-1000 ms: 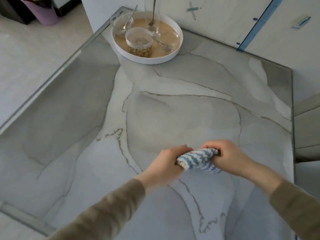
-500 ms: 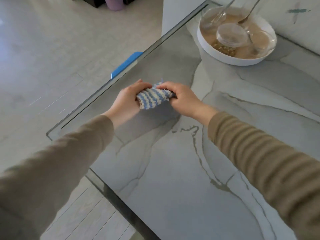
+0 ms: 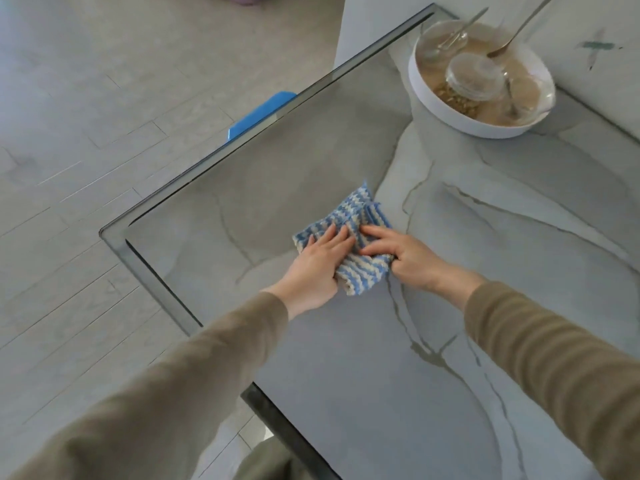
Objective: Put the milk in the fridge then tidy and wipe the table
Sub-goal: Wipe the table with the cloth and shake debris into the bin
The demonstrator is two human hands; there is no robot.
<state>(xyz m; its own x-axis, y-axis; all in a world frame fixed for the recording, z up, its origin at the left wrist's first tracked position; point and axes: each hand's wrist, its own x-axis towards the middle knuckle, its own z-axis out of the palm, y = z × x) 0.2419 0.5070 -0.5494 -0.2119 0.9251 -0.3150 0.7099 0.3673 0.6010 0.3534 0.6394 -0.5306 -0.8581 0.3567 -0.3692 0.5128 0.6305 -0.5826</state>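
No legible txt, labels, brands or nos. anywhere in view

Most open room on the grey marble-look glass-topped table [image 3: 346,393] is the near half between the two brown sleeves [image 3: 554,358], plus the whole right side running toward the back. The strip along the left corner is bare too. Blocking the middle: the blue-and-white striped knitted cloth [image 3: 349,216], left hand [image 3: 318,268] pressed flat on it, right hand [image 3: 403,258] gripping a fold. The far corner is taken by a round white tray [image 3: 446,114] packed with glass jars [image 3: 478,76], and the metal spoon handles [image 3: 519,31] stick up past its rim (one leans out over the back). A white wall [image 3: 374,22] stands just behind.
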